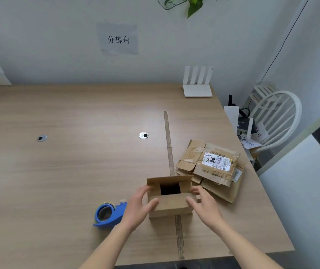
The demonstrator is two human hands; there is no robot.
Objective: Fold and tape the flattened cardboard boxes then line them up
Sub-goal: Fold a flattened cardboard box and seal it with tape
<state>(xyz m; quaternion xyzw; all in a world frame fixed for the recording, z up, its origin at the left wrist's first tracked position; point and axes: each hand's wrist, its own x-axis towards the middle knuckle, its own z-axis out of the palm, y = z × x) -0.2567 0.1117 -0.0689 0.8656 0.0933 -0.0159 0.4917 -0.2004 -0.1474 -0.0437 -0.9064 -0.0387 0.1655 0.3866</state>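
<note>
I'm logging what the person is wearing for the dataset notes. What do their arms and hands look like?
Both forearms are bare as far as the frame shows, with no sleeves in view. The left hand and right hand wear no gloves, and I see no rings, watch or bracelet.

Wooden table [58, 181], cardboard box [169, 205], flattened boxes [213, 167], blue tape dispenser [108, 214], white router [198, 90], tape strip [168, 142]
</note>
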